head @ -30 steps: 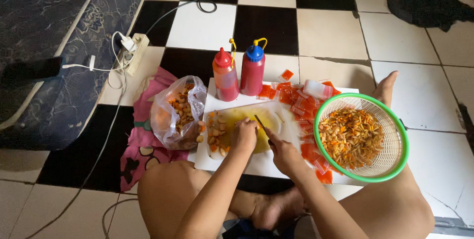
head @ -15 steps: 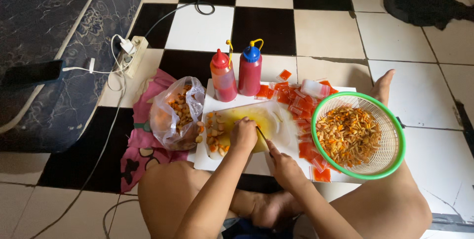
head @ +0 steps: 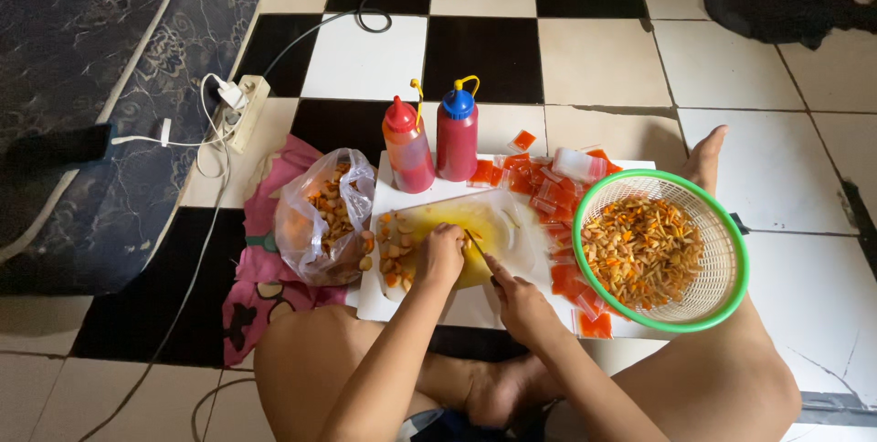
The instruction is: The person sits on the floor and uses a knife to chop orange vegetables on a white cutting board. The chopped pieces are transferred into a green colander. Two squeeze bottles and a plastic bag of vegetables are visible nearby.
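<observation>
I sit on the checkered floor with a white cutting board [head: 402,300] in front of my legs. My right hand [head: 523,303] is closed around the handle of a knife [head: 477,247], whose blade angles up and away over the yellow-stained middle of the board. My left hand [head: 441,255] is curled, fingers together, pressing down on something at the blade; what lies under it is hidden by the hand itself. Just left of that hand, a heap of cut orange-and-tan snack pieces [head: 395,255] rests on the board. Beside the board's left edge, a clear plastic bag [head: 322,218] holds more of the same pieces and lies on a pink patterned cloth [head: 260,291]. At the board's far edge two squeeze bottles stand upright side by side: a red-capped bottle [head: 407,148] and a blue-capped bottle [head: 457,136]. Small red sauce packets [head: 553,195] are strewn along the board's right side. A green-rimmed plastic basket [head: 726,232] full of chopped pieces rests on my right knee, touching the packets.
</observation>
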